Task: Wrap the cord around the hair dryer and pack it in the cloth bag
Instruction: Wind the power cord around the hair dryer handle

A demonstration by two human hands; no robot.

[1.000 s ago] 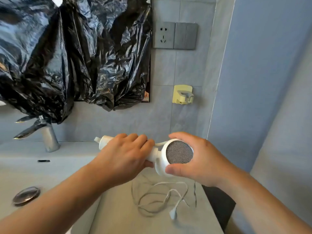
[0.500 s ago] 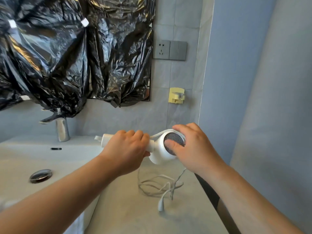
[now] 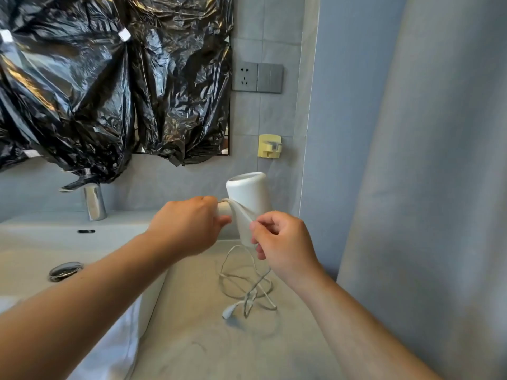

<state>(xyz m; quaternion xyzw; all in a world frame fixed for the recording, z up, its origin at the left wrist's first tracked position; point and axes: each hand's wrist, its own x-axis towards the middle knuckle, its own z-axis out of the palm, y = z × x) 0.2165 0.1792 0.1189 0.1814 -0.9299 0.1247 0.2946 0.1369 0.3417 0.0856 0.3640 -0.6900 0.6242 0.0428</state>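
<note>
A white hair dryer [image 3: 248,198] is held above the grey counter, its barrel upright with the nozzle end up. My left hand [image 3: 189,224] grips its handle, which points left and is mostly hidden by my fingers. My right hand [image 3: 279,238] pinches the white cord [image 3: 241,212] just in front of the barrel, where a strand crosses from the handle. The rest of the cord [image 3: 247,286] hangs down and lies in loose loops on the counter, ending in the plug [image 3: 229,311]. No cloth bag is in view.
A white sink basin [image 3: 33,250] with a chrome drain [image 3: 64,270] and faucet [image 3: 93,200] is at left. Black plastic [image 3: 109,78] covers the mirror. A wall socket [image 3: 256,77] and yellow hook [image 3: 270,146] are behind. The counter edge [image 3: 323,319] meets a grey wall at right.
The dryer has turned so its barrel stands upright instead of showing its mesh end. My right hand left the barrel's back and now pinches the cord.
</note>
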